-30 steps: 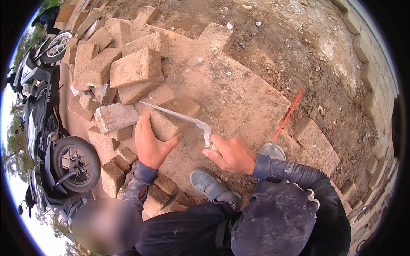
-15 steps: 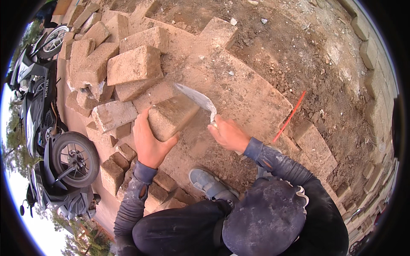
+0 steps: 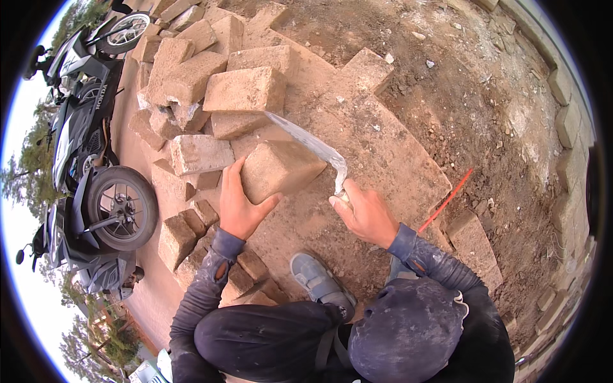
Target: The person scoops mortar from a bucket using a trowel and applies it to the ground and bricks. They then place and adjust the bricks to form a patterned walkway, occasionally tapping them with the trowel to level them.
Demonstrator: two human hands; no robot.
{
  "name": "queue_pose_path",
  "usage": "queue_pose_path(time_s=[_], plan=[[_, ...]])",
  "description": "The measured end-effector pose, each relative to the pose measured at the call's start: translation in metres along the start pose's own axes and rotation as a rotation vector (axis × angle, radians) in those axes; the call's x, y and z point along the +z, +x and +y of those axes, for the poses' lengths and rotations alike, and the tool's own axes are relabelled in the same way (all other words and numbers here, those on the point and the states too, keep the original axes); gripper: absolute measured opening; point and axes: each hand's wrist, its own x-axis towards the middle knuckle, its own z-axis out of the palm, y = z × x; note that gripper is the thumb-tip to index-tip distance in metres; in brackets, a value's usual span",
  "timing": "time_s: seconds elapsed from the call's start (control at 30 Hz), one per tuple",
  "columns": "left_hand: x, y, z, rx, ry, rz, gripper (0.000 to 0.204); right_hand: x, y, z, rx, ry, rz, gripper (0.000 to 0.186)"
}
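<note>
My left hand [image 3: 241,205] grips the near left end of a tan paving block [image 3: 284,167], its thumb and fingers spread around the block's sides. In my right hand [image 3: 370,217] is the handle of a trowel [image 3: 306,140] with a long, pale-smeared blade and a bent neck. The blade passes along the far right side of the block, and its tip points toward the stacked blocks. Whether the blade touches the held block, I cannot tell.
A heap of loose blocks [image 3: 246,89] lies beyond my left hand, with smaller ones [image 3: 179,236] beside my left arm. Motorcycles [image 3: 121,210] stand on the left. A red strip [image 3: 447,201] lies right of the paved edge, beside rough soil [image 3: 460,108]. My shoe [image 3: 313,274] is close below.
The view has shifted, so the surroundings sit further right. The trowel's blade has moved slightly left relative to the block and shows longer. Both hands keep their holds.
</note>
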Motion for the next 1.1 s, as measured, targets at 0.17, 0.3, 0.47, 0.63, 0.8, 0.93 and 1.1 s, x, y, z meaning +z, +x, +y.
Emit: queue_pose_path(time_s=[0.17,0.3,0.47,0.63,0.8,0.93,1.1], plan=[[-0.005,0.003,-0.003,0.018,-0.040,-0.015,0.099,0.011,0.015,0.006,0.034,-0.125,-0.062,0.035],[-0.008,0.002,0.014,-0.148,0.047,0.006,0.099,-0.002,0.022,0.017,0.050,-0.091,-0.011,0.035],[-0.007,0.007,-0.013,-0.524,-0.126,-0.042,0.097,-0.002,-0.009,0.000,0.091,-0.008,0.075,0.032],[-0.007,-0.004,-0.017,-0.669,-0.632,-0.039,0.095,0.034,-0.024,-0.012,0.006,0.089,0.042,0.032],[-0.029,0.009,-0.031,0.220,0.240,-0.031,0.123,0.080,0.004,0.031,0.184,0.015,0.037,0.035],[-0.035,0.022,-0.023,0.233,0.030,-0.287,0.121,0.073,0.014,0.011,0.126,0.032,0.010,0.036],[-0.016,0.013,-0.006,0.034,0.052,-0.118,0.119,0.086,0.020,0.051,0.096,-0.012,0.136,0.038]])
